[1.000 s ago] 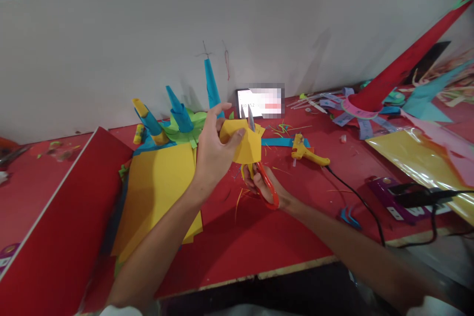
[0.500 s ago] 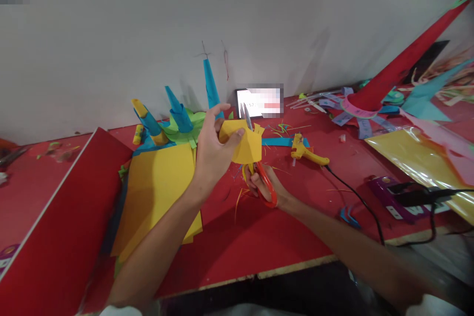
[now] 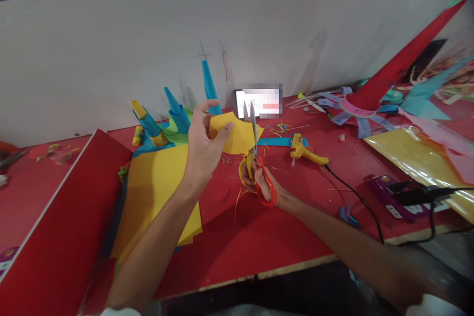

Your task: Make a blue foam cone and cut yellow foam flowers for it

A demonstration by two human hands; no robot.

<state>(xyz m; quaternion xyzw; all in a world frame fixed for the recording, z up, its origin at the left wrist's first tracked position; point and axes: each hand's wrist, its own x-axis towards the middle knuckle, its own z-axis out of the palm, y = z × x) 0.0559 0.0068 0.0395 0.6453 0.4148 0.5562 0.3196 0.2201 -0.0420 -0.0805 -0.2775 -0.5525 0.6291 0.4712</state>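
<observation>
My left hand (image 3: 208,140) pinches a small piece of yellow paper (image 3: 239,134) between thumb and fingers, above the red table. My right hand (image 3: 259,185) is wrapped round the handles of a pair of scissors (image 3: 254,131), one handle yellow and the other orange-red. The blades point up and stand slightly apart at the paper's right edge. Beneath my left forearm lie several larger yellow sheets (image 3: 157,182). Tiny paper scraps (image 3: 231,160) are scattered below the held piece.
A yellow glue gun (image 3: 307,150) with a black cable lies right of the scissors, near a purple power strip (image 3: 398,197). Rolled blue paper cones (image 3: 211,86) and a lit phone (image 3: 257,102) stand at the wall. A red panel (image 3: 62,222) rises left; a red paper cone (image 3: 400,64) leans right.
My left hand has moved a little left with the yellow paper. The scissor blades, partly hidden behind the paper before, now show beside its right edge, parted.
</observation>
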